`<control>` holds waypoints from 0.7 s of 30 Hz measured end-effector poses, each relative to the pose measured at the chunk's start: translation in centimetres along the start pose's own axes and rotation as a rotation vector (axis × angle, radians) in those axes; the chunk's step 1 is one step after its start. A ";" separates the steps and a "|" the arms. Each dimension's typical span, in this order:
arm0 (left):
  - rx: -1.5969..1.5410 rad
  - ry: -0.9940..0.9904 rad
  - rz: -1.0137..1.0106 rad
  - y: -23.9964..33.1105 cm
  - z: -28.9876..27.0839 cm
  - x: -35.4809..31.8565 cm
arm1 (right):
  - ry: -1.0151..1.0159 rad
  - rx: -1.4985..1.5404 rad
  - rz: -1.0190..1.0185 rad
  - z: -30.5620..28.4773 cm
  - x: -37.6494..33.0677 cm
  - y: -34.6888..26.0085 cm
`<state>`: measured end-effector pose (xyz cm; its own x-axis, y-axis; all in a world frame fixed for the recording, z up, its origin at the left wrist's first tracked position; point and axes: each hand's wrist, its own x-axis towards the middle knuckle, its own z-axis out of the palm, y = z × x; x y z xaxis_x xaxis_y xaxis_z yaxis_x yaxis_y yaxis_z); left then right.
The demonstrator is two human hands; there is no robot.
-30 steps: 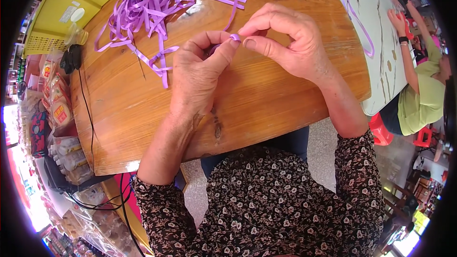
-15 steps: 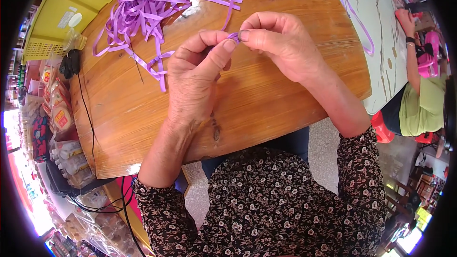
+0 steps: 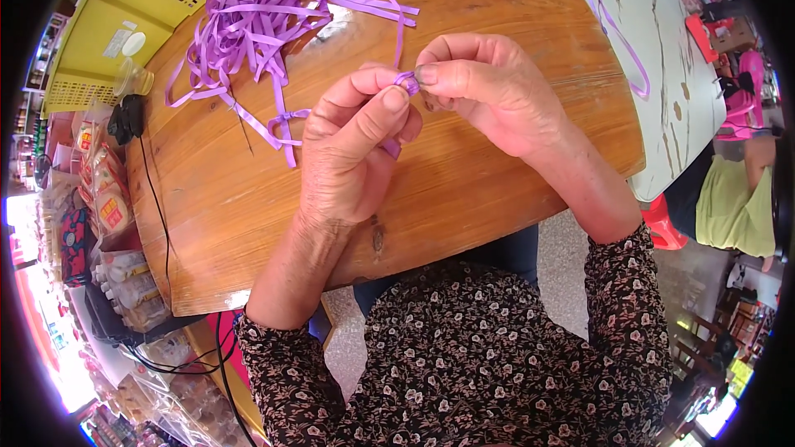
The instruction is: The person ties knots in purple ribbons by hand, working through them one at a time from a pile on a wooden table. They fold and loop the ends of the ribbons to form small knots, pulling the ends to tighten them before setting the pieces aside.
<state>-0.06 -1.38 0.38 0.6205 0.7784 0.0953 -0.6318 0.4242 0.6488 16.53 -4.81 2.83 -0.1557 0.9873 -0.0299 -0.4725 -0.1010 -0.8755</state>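
Just above the middle of the wooden table, my left hand (image 3: 344, 149) pinches a small folded or knotted bit of purple ribbon (image 3: 407, 81) between thumb and forefinger. A short end of the ribbon shows below the left fingers. My right hand (image 3: 501, 95) closes thumb and forefinger on the same bit from the right, and the fingertips of both hands nearly meet. How the ribbon is looped inside the fingers is partly hidden. Beyond my hands lies a tangled heap of purple ribbon (image 3: 257, 21), its loose strands trailing toward my left wrist.
A yellow plastic basket (image 3: 99, 41) and a small clear cup (image 3: 132, 79) stand at the far left, beside a black device with a cable (image 3: 127, 120). Packaged goods (image 3: 108, 207) line the left edge. One ribbon loop (image 3: 617, 33) lies on the white marbled table at right; another person's green clothing (image 3: 733, 207) shows beyond.
Both hands have shifted slightly toward me, still pinching the ribbon, and more of the folded bit shows. The other person's arm at the right has drawn back from the red object.
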 end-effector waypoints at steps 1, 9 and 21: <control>0.000 -0.001 0.001 0.0 0.0 0.0 | 0.001 -0.026 -0.006 0.1 -0.1 0.0; 0.016 0.054 -0.001 0.4 0.4 -0.3 | 0.029 -0.298 -0.217 1.4 -0.5 -0.4; 0.035 0.072 -0.002 0.3 0.3 -0.3 | 0.004 -0.900 -0.734 0.9 -0.2 -0.4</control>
<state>-0.35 -1.60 0.77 0.5854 0.8097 0.0402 -0.6133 0.4099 0.6751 15.98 -5.10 3.60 -0.0964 0.7729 0.6271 0.3401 0.6177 -0.7090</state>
